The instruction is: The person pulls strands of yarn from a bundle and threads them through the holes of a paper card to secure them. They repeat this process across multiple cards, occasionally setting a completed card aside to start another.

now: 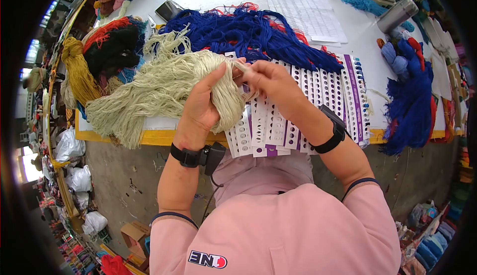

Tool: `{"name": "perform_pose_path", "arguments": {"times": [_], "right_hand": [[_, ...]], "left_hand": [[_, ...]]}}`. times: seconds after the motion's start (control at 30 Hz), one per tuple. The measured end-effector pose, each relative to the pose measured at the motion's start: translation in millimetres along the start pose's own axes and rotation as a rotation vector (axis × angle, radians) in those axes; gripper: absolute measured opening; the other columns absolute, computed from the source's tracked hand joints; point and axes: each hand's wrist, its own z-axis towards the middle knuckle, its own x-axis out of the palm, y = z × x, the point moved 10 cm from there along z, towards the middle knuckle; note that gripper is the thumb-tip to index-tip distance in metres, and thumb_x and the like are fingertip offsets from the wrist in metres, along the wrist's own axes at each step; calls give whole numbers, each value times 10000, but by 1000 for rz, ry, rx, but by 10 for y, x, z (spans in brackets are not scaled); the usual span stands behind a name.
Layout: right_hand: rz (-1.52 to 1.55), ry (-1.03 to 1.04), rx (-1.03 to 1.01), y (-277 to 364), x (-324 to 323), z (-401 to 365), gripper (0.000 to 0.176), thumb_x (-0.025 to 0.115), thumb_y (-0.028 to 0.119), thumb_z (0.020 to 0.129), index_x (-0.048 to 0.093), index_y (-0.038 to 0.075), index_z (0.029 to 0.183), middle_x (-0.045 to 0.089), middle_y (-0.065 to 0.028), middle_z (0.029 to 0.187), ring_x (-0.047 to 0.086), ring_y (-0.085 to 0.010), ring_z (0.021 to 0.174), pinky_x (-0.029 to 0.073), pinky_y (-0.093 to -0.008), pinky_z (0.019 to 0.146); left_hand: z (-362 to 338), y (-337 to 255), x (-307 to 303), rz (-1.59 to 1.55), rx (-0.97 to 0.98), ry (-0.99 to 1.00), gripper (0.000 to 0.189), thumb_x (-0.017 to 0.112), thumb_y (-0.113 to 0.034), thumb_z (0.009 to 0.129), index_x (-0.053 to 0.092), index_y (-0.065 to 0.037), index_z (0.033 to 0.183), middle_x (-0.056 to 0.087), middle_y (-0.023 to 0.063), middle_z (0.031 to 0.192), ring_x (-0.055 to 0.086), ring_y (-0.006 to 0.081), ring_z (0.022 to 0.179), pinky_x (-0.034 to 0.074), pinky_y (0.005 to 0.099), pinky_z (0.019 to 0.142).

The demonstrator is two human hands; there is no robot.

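A large cream yarn hank (pixel 149 86) lies across the table's front edge, its loose strands spread to the left. My left hand (pixel 204 101) is wrapped round the folded right end of this hank. Just to the right, my right hand (pixel 271 81) is closed, pinching a few cream strands drawn from the hank; its fingertips are close to those of my left hand. Beneath my hands lie several white punched thread cards (pixel 271 126) with purple strips. The far ends of these cards are covered by a dark blue yarn hank (pixel 243 34).
Mustard (pixel 79 71) and black yarn hanks (pixel 112 51) lie at the left. More blue yarn (pixel 410 96) hangs over the right edge. A printed sheet (pixel 303 11), a phone (pixel 169 9) and a metal tumbler (pixel 397 15) rest farther back.
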Motion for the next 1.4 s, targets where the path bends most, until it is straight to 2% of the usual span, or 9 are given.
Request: {"name": "perform_pose_path", "arguments": {"times": [0.07,0.2,0.3,0.4,0.5,0.6,0.87,1.2,1.4], "right_hand": [[-135,74,-84,-31,85,18,168,633,119,907,643,-13,1011,651,-28,838,567,-69,733,473,-250,670],[-158,92,33,-16,99,3,173,643,121,900,644,-20,1000,639,-14,847,556,-68,756,459,-247,690],[-14,60,65,-12,69,-39,164,659,147,904,639,4,982,615,11,856,528,-52,762,431,-227,689],[-14,72,53,-15,19,-65,155,665,180,917,632,38,969,588,37,868,500,-33,774,404,-206,684],[-9,79,33,32,35,-87,151,657,166,919,643,25,972,604,25,853,518,-41,789,412,-209,694],[20,94,42,14,38,-90,136,648,175,927,636,46,970,588,37,839,496,-27,772,395,-194,676],[103,112,31,-64,-18,-79,161,597,237,967,605,78,944,542,63,787,416,-18,669,364,-184,614],[229,137,32,-113,-41,-61,110,512,176,994,567,90,955,624,30,871,440,-20,707,369,-179,644],[98,155,57,-115,-24,-89,120,517,167,990,583,70,970,637,16,850,479,-27,710,380,-182,640]], "left_hand": [[-2,18,62,-17,-13,-8,394,546,-204,982,517,59,1274,617,164,1186,620,253,1087,553,391,889],[-57,-35,121,4,11,-17,401,531,-228,992,518,62,1270,625,161,1169,632,254,1063,559,381,873],[-45,-90,0,40,35,-23,390,569,-174,971,513,52,1284,633,150,1151,646,238,1029,549,356,890],[-105,-173,-77,291,135,-84,453,604,-84,932,462,42,1343,618,170,1189,641,239,1046,537,381,918],[-137,-193,38,366,206,-69,427,671,26,858,547,13,1267,649,113,1116,650,191,1001,545,317,872],[-153,-183,41,327,204,-86,421,672,47,846,558,11,1250,658,113,1105,653,188,993,546,313,866],[-181,-163,-17,336,145,-62,369,669,42,849,578,14,1205,675,121,1089,669,195,971,550,317,844],[-176,-195,20,370,162,-22,310,654,15,863,582,19,1165,681,136,1056,675,207,952,557,330,830],[-176,-155,-99,276,141,-61,259,648,-23,877,603,3,1130,671,86,910,669,157,868,554,290,753]]}}
